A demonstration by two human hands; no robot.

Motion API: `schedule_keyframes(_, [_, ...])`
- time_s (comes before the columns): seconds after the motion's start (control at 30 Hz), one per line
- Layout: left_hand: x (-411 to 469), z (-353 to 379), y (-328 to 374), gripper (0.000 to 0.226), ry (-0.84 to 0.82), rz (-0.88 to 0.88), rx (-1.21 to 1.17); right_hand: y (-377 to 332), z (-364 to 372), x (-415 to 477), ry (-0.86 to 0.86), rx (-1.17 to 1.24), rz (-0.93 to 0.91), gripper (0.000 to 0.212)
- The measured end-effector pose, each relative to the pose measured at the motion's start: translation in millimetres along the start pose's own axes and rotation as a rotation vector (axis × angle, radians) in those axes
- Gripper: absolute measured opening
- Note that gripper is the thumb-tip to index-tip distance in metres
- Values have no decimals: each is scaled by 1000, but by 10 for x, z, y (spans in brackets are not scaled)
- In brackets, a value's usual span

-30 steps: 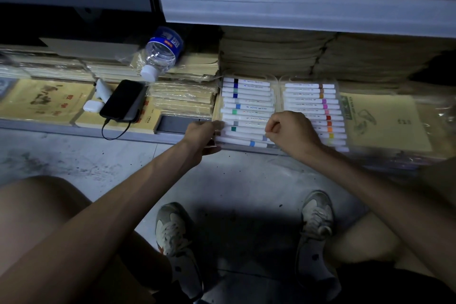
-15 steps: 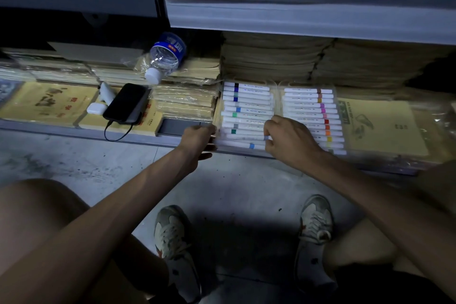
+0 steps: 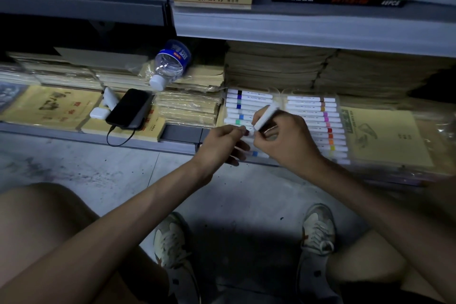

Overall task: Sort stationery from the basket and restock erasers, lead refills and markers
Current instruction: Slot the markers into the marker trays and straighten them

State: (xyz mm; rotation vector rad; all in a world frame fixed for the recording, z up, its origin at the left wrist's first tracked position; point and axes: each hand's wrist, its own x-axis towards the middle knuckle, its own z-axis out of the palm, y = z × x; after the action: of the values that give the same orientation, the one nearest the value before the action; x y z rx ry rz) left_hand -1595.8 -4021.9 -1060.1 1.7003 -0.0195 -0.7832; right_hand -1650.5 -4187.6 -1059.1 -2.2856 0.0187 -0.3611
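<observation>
The right hand [image 3: 286,142] grips a white marker [image 3: 266,115] tilted above the marker trays [image 3: 311,104] on the bottom shelf [image 3: 182,134], while the left hand [image 3: 220,143] pinches its lower end.

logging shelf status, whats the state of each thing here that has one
marker: tilted, held up in both hands
right hand: grips the marker's barrel
left hand: fingers pinch the marker's lower end
left marker tray: flat on the lower shelf, holding markers
right marker tray: flat beside it, rows of markers inside
water bottle: on its side, capped
phone: face up, screen dark, cable plugged in
</observation>
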Motion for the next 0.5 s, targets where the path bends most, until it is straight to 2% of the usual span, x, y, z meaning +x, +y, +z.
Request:
schedule_keyframes(0.07, [42, -5, 32, 32, -12, -57, -97, -17, 17, 13, -27, 269, 175, 18])
schedule_keyframes(0.13, [75, -23, 75, 28, -19, -95, -190, -3, 18, 29, -44, 449, 252, 16])
schedule_keyframes(0.3, [111, -92, 110, 15, -66, -57, -340, -6, -10, 50, -42, 611, 301, 17])
schedule_keyframes(0.43, [108, -123, 143, 18, -67, -58, -454, 21, -75, 58, -9, 753, 429, 23])
schedule_keyframes(0.5, [108, -137, 161, 12, -26, -48, -463, 26, -93, 64, -4, 821, 495, 23])
